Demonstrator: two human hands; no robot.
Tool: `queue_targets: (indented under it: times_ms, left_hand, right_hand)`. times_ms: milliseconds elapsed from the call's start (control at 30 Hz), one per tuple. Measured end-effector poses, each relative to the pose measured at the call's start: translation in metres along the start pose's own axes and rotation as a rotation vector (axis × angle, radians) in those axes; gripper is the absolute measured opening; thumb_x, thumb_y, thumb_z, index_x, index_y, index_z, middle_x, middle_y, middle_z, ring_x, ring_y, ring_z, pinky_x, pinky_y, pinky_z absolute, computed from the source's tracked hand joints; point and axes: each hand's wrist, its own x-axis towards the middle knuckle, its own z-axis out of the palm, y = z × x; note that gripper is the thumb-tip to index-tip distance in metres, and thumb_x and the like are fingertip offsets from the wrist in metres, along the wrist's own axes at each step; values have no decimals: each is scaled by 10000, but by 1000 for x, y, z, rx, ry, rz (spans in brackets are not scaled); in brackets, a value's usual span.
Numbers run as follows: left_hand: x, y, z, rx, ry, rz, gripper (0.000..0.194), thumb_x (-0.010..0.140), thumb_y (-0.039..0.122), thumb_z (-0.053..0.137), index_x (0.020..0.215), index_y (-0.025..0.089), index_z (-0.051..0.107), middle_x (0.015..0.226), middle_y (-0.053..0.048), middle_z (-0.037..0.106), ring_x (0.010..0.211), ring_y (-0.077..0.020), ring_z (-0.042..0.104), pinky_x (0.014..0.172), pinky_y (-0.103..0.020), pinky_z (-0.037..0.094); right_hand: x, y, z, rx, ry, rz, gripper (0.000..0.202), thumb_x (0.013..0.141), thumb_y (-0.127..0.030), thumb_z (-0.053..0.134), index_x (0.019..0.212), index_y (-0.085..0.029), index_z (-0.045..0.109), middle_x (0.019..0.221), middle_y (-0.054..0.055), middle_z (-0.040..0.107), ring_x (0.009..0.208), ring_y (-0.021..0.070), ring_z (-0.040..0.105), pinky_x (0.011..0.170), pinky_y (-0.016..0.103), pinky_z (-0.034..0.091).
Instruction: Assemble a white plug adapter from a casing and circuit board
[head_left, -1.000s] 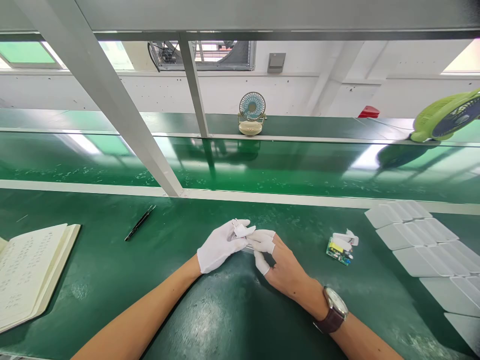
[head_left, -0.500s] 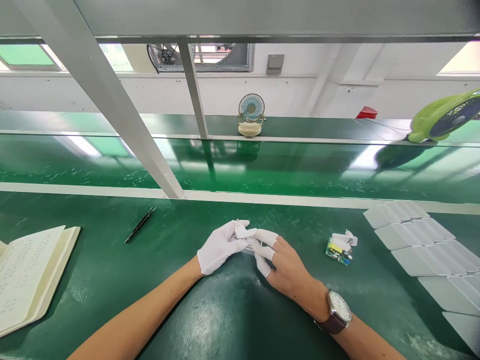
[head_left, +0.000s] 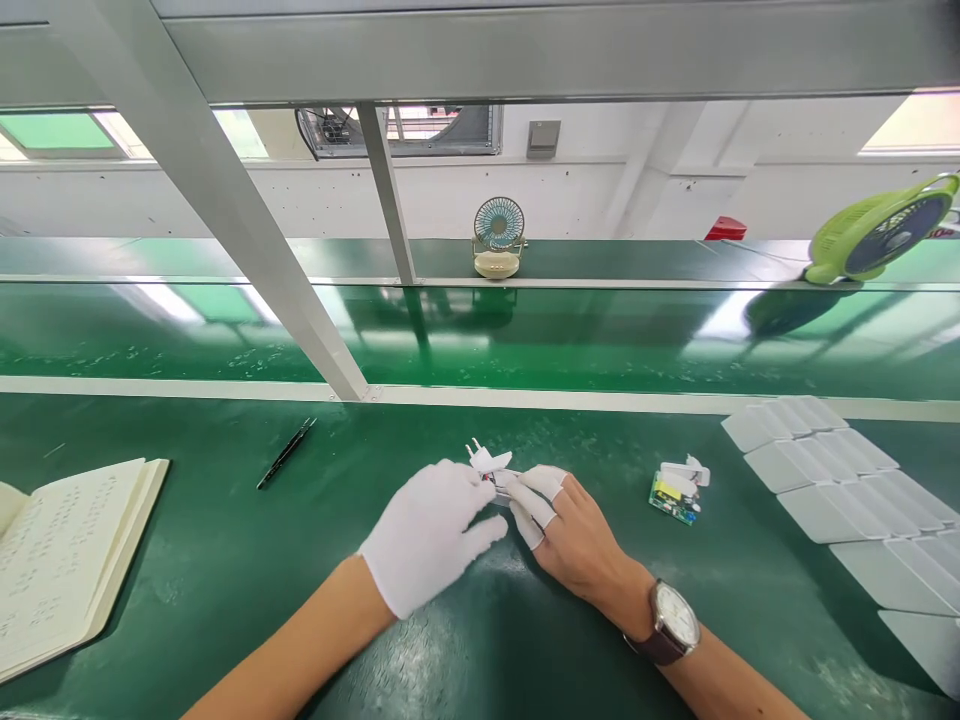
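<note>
A small white plug housing (head_left: pixel 489 461) with metal prongs pointing up and away sits between my hands, low over the green bench. Its near part shows a pale rim and a bit of dark and red detail inside, too small to make out. My right hand (head_left: pixel 576 525), with white finger cots on several fingers, pinches the housing's right side. In a white glove, my left hand (head_left: pixel 435 530) lies at its left edge, back of the hand up. The left thumb stands apart from the other fingers, whose tips partly cover the housing.
Right of my hands lies a green circuit board (head_left: pixel 677 490) with a white part attached. Beyond it are overlapping rows of translucent trays (head_left: pixel 832 470). Tweezers (head_left: pixel 286 453) and an open notebook (head_left: pixel 75 560) lie left. A slanting metal post (head_left: pixel 247 240) meets the bench's back rail (head_left: pixel 525 398).
My left hand has let go of the plug housing and shifted toward me and left, turning back-up with the thumb apart. My right hand keeps its hold. The view has tilted slightly.
</note>
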Motion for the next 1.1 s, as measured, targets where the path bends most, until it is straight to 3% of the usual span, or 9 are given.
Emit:
queue_targets:
  times_ms: [167, 400, 700, 833, 933, 1100]
  left_hand:
    - [2, 12, 24, 189, -52, -8, 232, 983, 243, 495, 1171, 185, 617, 1002, -101, 663, 923, -281, 612, 799, -428, 471]
    - [2, 9, 29, 137, -10, 17, 236, 1010, 206, 426, 1155, 195, 611, 942, -84, 643, 823, -237, 602, 759, -386, 459]
    - [2, 4, 47, 128, -2, 9, 292, 998, 149, 382, 1244, 168, 537, 944, -87, 633, 762, -238, 576, 692, -380, 432]
    - [0, 1, 54, 149, -4, -2, 228, 987, 149, 396, 1129, 165, 573, 905, -89, 620, 744, -231, 566, 682, -373, 424]
    - [-2, 0, 59, 201, -10, -48, 195, 988, 167, 394, 1012, 162, 588, 828, -77, 596, 684, -224, 533, 638, -370, 398]
    - [-2, -1, 58, 269, 1, -9, 242, 1005, 170, 368, 991, 176, 610, 838, -80, 606, 711, -226, 542, 655, -376, 384]
  right_hand:
    - [-1, -3, 0, -39, 2, -78, 553, 914, -50, 561, 1450, -177, 506, 1212, 140, 657, 1133, 304, 602, 994, 544, 566]
    - [4, -13, -4, -134, -52, -75, 457, 916, -41, 503, 1346, -157, 601, 1159, 148, 665, 1074, 305, 596, 965, 545, 564]
    - [21, -19, -17, -213, -92, -143, 285, 840, 17, 485, 921, -147, 704, 1036, 165, 668, 923, 294, 582, 863, 536, 585]
    - [17, -17, -13, -217, -92, -135, 267, 831, 18, 500, 838, -175, 684, 971, 143, 654, 916, 287, 575, 893, 539, 567]
    - [13, -11, -6, -158, -113, -105, 212, 856, -40, 536, 799, -195, 668, 927, 130, 637, 888, 282, 563, 830, 516, 573]
    - [8, -4, 1, -106, -110, -84, 159, 850, -86, 610, 944, -170, 707, 994, 143, 648, 910, 291, 562, 785, 488, 564]
